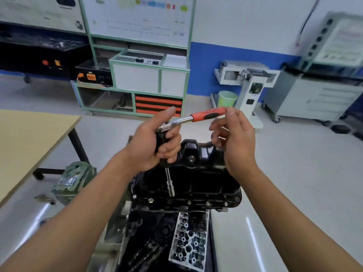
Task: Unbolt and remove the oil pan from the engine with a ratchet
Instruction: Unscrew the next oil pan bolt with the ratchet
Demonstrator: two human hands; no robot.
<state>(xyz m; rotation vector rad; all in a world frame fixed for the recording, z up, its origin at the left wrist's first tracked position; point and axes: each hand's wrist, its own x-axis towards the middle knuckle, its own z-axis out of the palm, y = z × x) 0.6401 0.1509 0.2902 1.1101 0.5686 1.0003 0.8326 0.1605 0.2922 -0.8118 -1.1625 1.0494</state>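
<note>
Head view, Tech A: Report the items, nearest first.

Tech B: At 6 o'clock in frame, an aluminium casting [188,242] lies against the dark engine [149,242]. At the casting's 12 o'clock, the black oil pan [196,185] sits on the engine. Flange bolts [150,200] show along the pan's near edge.

Tech A: Tool position?

Tech B: The socket [171,190] stands upright at the pan's near flange. Seating on a bolt cannot be determined. Its extension [168,173] runs up into a black grip [159,140], and the left hand [149,148] is clenched around that grip. The ratchet [208,114] head rests on top of the grip, with the orange handle pointing between 2 and 3 o'clock.

Tech A: Right hand?

Tech B: The right hand [235,146] is released, fingers loosely curled and holding nothing. Its index fingertip [230,111] is at the handle's end; contact cannot be determined.

Tech A: Markings?

Tech B: At 12 o'clock, the green-framed stand [137,75] has a printed panel, too blurred to read. A green bin [227,98] stands at 1 o'clock and a wooden table [29,144] at 9 o'clock.
</note>
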